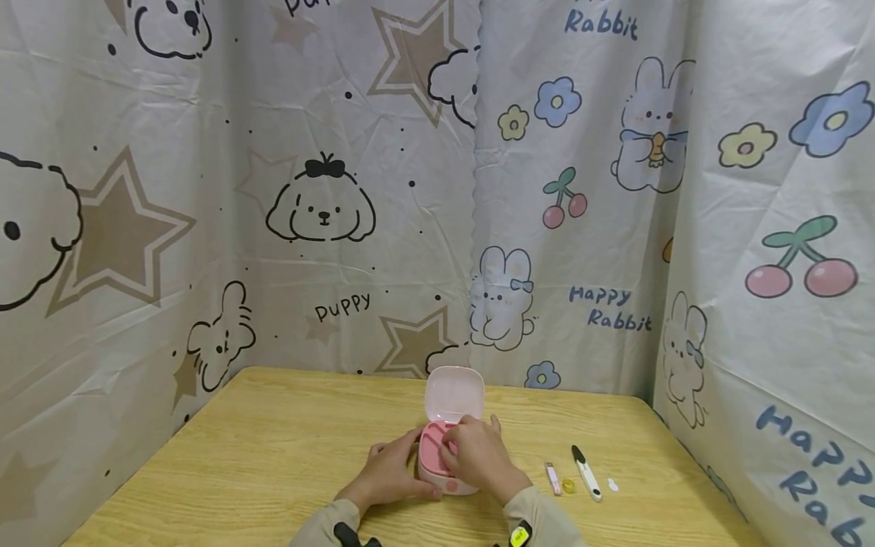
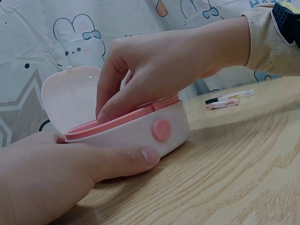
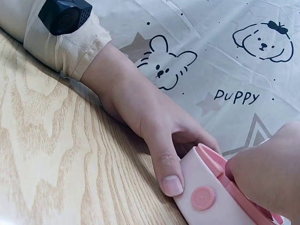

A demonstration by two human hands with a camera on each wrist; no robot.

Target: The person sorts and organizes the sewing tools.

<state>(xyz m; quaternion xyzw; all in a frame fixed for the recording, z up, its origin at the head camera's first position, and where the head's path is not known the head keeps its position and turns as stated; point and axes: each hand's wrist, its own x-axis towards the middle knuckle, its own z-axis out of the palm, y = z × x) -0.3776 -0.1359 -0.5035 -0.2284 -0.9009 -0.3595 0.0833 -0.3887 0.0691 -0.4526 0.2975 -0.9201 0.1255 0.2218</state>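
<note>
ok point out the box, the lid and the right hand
box (image 2: 136, 133), left wrist view: front wall
lid (image 1: 454, 393), head view: inner side
right hand (image 1: 481, 455), head view: back of the hand

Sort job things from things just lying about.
In use:
pale pink rounded plastic box, lid open
pink inner tray
left hand, holding box
right hand, at tray

Apparently lying about:
slim pink and white item
round yellow item
long black and white tool
small white piece
</note>
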